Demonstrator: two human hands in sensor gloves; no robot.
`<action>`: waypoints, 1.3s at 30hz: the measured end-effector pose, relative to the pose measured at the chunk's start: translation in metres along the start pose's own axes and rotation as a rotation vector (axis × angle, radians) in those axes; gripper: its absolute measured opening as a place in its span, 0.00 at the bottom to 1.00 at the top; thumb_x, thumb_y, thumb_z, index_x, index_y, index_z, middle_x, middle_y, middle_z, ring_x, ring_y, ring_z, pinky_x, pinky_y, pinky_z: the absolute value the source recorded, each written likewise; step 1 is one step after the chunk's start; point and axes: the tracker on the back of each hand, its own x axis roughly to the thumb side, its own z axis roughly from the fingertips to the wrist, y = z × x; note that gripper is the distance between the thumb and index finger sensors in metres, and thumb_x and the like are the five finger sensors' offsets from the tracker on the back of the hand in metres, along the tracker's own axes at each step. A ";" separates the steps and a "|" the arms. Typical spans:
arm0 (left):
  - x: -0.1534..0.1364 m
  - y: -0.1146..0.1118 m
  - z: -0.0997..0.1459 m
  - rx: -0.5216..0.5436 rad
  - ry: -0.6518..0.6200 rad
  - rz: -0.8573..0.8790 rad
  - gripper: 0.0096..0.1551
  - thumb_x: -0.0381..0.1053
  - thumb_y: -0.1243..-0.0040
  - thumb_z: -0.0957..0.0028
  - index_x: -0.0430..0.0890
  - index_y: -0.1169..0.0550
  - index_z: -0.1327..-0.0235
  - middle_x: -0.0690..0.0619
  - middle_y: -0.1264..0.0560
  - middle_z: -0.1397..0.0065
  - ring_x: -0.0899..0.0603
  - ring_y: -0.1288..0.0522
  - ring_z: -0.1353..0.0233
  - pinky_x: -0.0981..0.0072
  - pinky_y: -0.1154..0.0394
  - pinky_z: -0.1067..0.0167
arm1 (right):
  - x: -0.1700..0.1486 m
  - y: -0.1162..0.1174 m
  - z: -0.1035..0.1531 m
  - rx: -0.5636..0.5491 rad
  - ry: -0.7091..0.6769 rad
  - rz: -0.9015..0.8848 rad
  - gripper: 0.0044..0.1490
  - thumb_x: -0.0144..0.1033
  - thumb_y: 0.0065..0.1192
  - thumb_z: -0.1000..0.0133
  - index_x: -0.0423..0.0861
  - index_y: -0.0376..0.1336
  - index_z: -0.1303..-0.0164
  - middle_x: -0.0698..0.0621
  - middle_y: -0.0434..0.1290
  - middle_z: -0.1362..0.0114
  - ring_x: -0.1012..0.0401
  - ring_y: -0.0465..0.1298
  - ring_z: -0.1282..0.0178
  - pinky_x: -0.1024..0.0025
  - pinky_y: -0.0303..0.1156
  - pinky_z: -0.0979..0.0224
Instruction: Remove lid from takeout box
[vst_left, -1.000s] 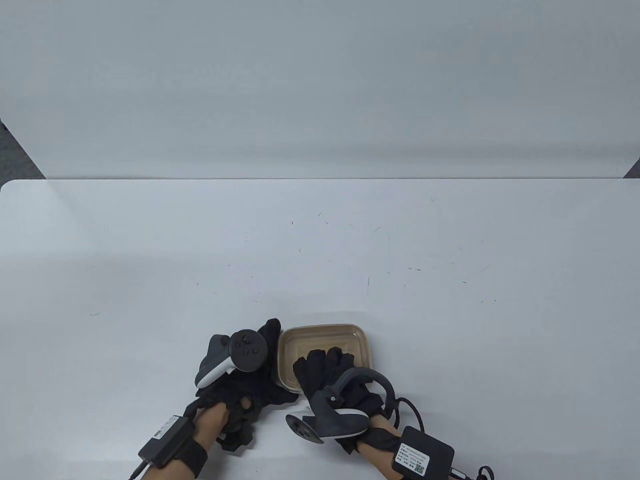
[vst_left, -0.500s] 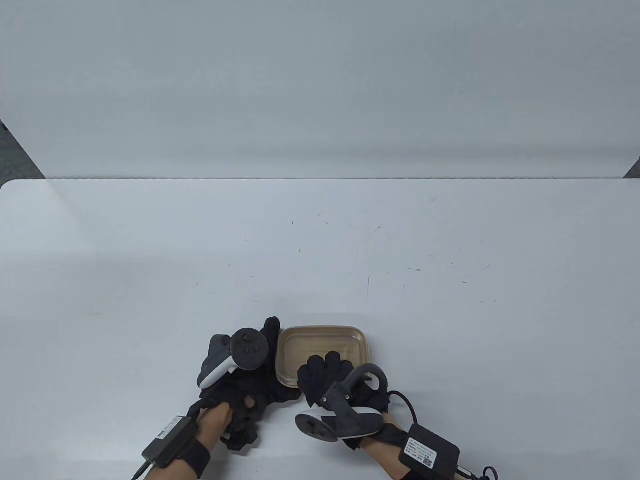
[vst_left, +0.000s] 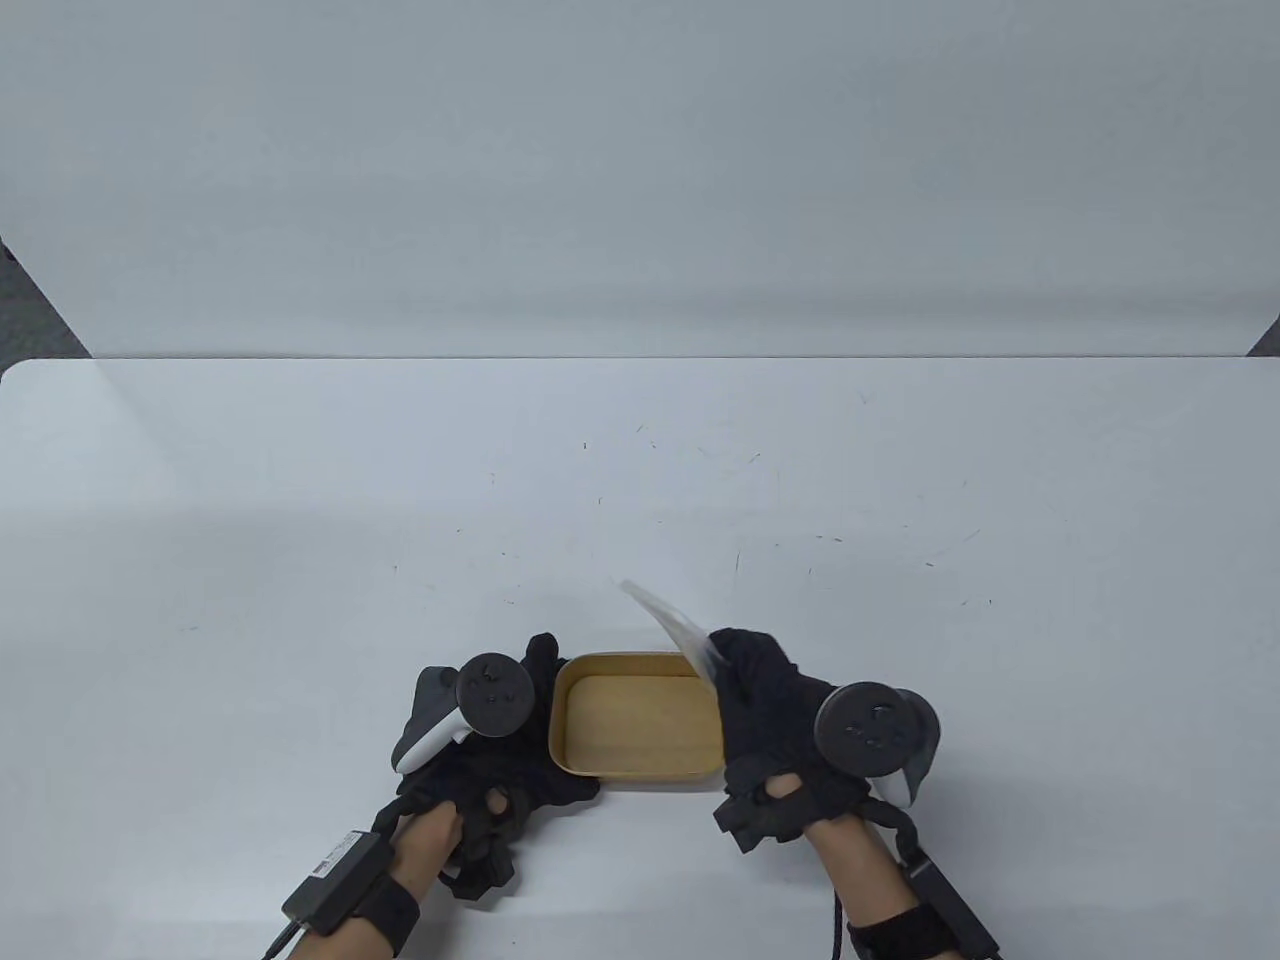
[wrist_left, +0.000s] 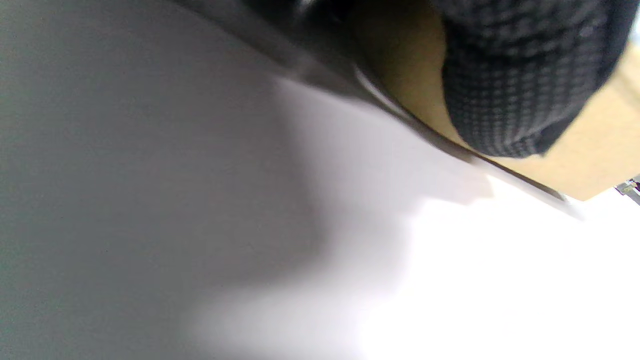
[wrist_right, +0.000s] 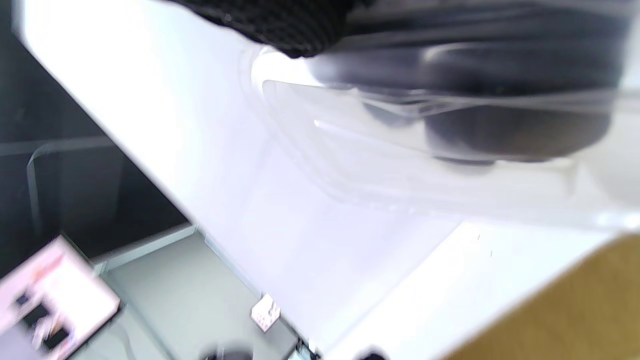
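White table (vst_left: 640, 480) filled most of the table view, scuffed with small dark marks. Tan takeout box (vst_left: 636, 728) sat near the front edge, between the two hands, uncovered, inside looked bare. Left hand (vst_left: 500, 770) in black glove gripped the box's left side, fingers (vst_left: 543, 655) up against the left wall; tracker (vst_left: 470, 705) on its back. In the left wrist view a gloved fingertip (wrist_left: 520, 85) pressed on the tan box wall (wrist_left: 595, 150), box resting on the table (wrist_left: 200, 225). Right hand (vst_left: 775, 730) sat just beside the box's right edge, holding the clear lid (vst_left: 672, 625), which was off the box and tilted up, sticking out toward the far left above the box's far right corner. Tracker (vst_left: 875, 730) on the right hand too. Right wrist view was blurred: clear lid (wrist_right: 425, 165) close to the lens, glove (wrist_right: 280, 25) at the top, tan box corner (wrist_right: 565, 310) bottom right.
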 end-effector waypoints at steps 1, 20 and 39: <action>0.000 0.000 0.000 0.000 0.001 -0.005 0.90 0.71 0.21 0.67 0.52 0.78 0.32 0.61 0.51 0.10 0.50 0.60 0.08 0.36 0.69 0.22 | -0.004 -0.011 -0.001 -0.049 0.024 -0.037 0.27 0.30 0.59 0.49 0.34 0.64 0.41 0.36 0.73 0.38 0.37 0.84 0.49 0.49 0.87 0.54; 0.002 -0.001 -0.001 -0.009 -0.001 -0.021 0.89 0.71 0.22 0.67 0.54 0.78 0.32 0.60 0.53 0.10 0.49 0.62 0.08 0.35 0.69 0.22 | -0.105 -0.073 -0.002 -0.110 0.665 0.246 0.41 0.37 0.58 0.44 0.31 0.52 0.26 0.27 0.55 0.24 0.28 0.67 0.34 0.33 0.71 0.38; -0.015 0.070 0.069 0.546 -0.175 0.146 0.54 0.65 0.38 0.55 0.47 0.45 0.18 0.37 0.43 0.14 0.26 0.46 0.13 0.22 0.50 0.23 | 0.011 -0.030 0.006 -0.079 -0.129 0.613 0.40 0.38 0.59 0.45 0.33 0.55 0.25 0.28 0.51 0.21 0.27 0.60 0.28 0.26 0.62 0.32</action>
